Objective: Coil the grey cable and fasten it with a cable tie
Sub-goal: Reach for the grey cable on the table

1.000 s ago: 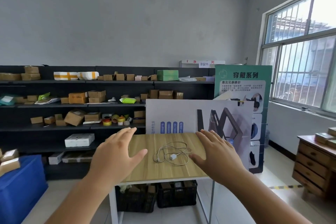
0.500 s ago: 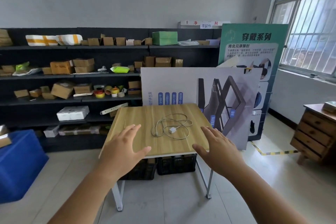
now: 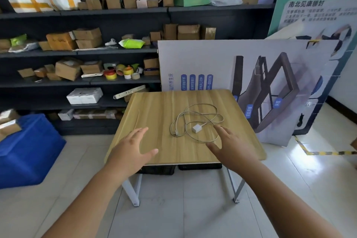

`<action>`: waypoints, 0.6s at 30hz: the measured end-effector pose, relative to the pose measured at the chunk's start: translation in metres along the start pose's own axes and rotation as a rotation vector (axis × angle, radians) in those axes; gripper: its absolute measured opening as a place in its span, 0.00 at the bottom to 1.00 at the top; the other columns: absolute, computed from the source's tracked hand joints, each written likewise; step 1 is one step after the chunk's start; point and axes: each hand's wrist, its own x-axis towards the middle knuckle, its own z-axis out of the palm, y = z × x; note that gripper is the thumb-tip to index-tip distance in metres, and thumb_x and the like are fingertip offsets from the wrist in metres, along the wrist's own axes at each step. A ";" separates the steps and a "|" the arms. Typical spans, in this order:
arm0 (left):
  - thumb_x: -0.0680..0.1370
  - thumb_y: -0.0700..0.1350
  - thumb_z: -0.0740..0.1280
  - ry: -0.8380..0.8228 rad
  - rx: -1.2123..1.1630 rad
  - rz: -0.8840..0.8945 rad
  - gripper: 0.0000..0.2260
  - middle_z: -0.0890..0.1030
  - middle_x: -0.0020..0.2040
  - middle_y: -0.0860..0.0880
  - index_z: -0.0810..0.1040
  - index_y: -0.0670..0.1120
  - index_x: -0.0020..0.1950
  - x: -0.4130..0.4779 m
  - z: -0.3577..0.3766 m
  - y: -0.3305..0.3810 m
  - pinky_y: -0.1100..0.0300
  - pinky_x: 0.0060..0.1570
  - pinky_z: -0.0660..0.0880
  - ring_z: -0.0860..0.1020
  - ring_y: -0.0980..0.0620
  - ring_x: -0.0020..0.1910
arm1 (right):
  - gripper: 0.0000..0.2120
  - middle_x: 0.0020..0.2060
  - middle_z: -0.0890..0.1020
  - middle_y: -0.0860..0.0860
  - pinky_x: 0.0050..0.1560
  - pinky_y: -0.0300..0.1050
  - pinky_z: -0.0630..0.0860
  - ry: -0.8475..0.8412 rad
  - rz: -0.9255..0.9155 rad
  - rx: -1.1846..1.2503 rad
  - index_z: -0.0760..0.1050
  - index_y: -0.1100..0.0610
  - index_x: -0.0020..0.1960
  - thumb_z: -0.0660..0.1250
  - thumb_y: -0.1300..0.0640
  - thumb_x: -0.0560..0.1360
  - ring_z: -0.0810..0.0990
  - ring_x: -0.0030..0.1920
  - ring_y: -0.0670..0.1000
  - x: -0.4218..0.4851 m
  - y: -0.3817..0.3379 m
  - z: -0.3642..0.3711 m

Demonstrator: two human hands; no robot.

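Grey cable (image 3: 197, 121) lies in a loose tangle mid-table (image 3: 154, 102) — just ahead-left of my right hand (image 3: 229, 147), fingers spread, empty. Left hand (image 3: 131, 149), also splayed, sits farther off — right goes first, probably.

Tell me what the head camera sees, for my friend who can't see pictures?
Two bare hands, the left hand and right hand, reach open toward a loose grey cable with a white plug on a small wooden table. Neither hand holds anything. Behind stand dark shelves of cardboard boxes and a leaning poster.
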 end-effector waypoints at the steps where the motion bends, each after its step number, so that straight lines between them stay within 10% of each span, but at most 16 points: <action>1: 0.75 0.65 0.64 -0.011 -0.010 -0.011 0.35 0.59 0.80 0.55 0.56 0.57 0.79 0.018 0.006 -0.008 0.49 0.66 0.70 0.64 0.50 0.75 | 0.32 0.77 0.64 0.47 0.65 0.50 0.70 -0.010 -0.003 -0.001 0.56 0.50 0.78 0.58 0.38 0.78 0.66 0.73 0.52 0.018 0.000 0.009; 18: 0.76 0.63 0.64 -0.286 -0.059 0.006 0.34 0.62 0.79 0.53 0.59 0.53 0.79 0.393 0.112 -0.115 0.52 0.69 0.67 0.63 0.50 0.76 | 0.29 0.74 0.68 0.49 0.60 0.48 0.72 -0.305 0.206 -0.061 0.61 0.50 0.77 0.58 0.41 0.79 0.71 0.70 0.53 0.356 -0.005 0.162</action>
